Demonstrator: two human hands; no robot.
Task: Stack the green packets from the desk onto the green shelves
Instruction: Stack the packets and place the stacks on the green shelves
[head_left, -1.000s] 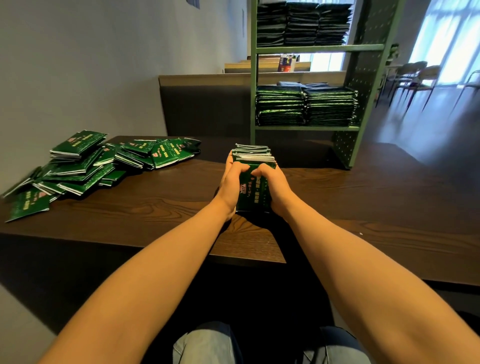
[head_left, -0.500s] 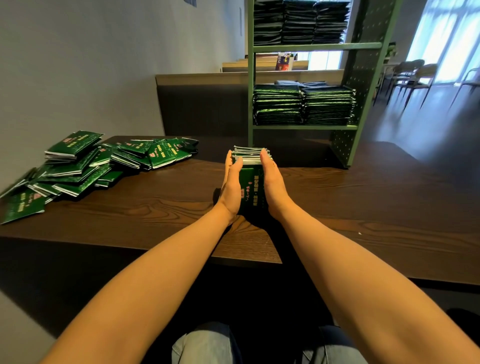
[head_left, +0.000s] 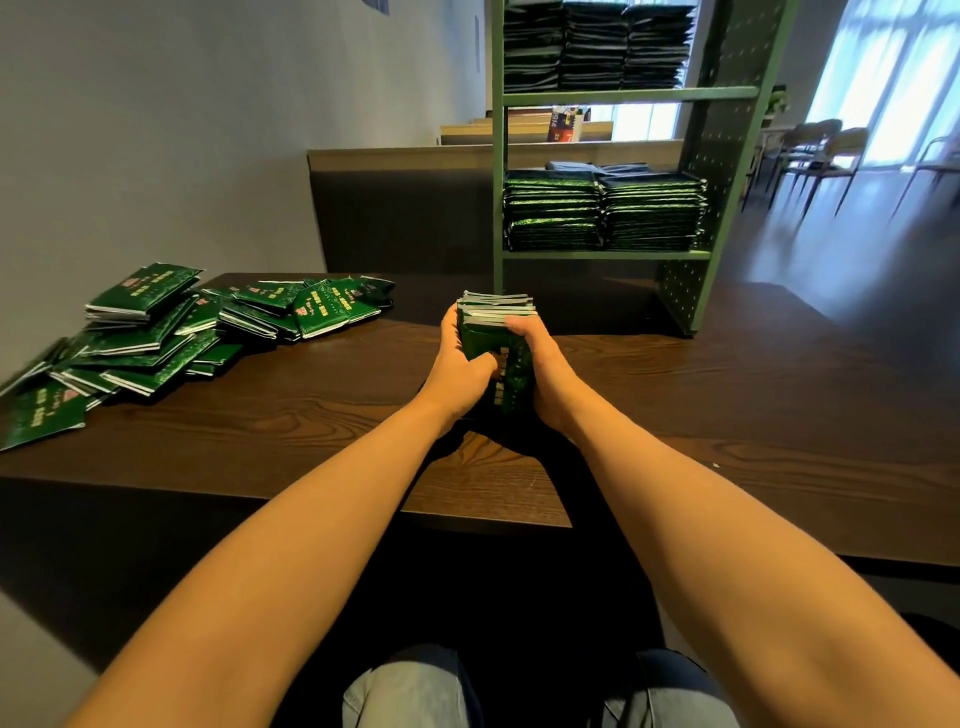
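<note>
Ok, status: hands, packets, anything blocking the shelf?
Left hand and right hand grip packet bundle, stood on edge. Loose pile lies left on desk. Path to green shelf looks clear.

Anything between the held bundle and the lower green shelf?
Nothing visible. The left hand and right hand grip the bundle; only bare desk lies between it and the lower shelf.
</note>
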